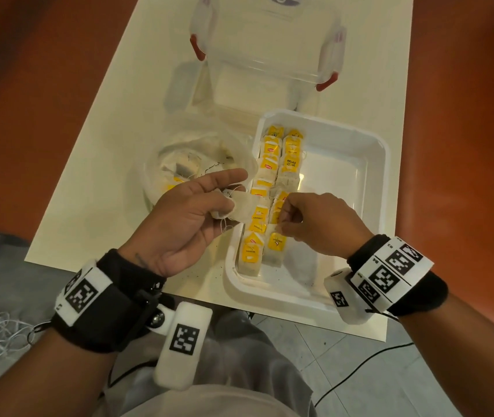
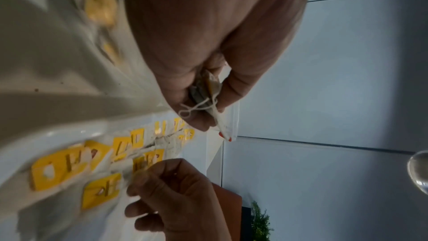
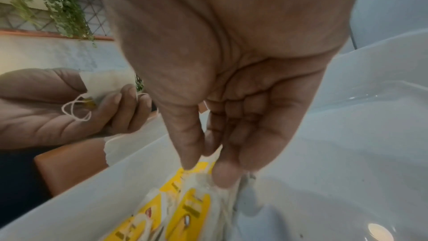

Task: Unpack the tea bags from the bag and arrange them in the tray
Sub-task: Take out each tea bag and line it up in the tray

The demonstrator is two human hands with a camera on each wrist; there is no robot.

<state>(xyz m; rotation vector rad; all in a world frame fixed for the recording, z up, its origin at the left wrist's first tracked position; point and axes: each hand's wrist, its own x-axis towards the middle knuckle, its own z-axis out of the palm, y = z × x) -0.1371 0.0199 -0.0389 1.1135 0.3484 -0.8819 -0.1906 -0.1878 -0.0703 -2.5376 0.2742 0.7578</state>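
While left hand (image 1: pixel 185 212) grips tea bags (image 1: pixel 239 209), right hand (image 1: pixel 314 224) over tray (image 1: pixel 345 164)

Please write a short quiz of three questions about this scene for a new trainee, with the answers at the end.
1. True or false: the tea bags in the white tray lie in two rows.
2. Which hand holds loose tea bags beside the tray? A) left hand B) right hand
3. Fill in: the remaining tea bags wait in the clear plastic ____ left of the tray.

Key: 1 true; 2 A; 3 bag.
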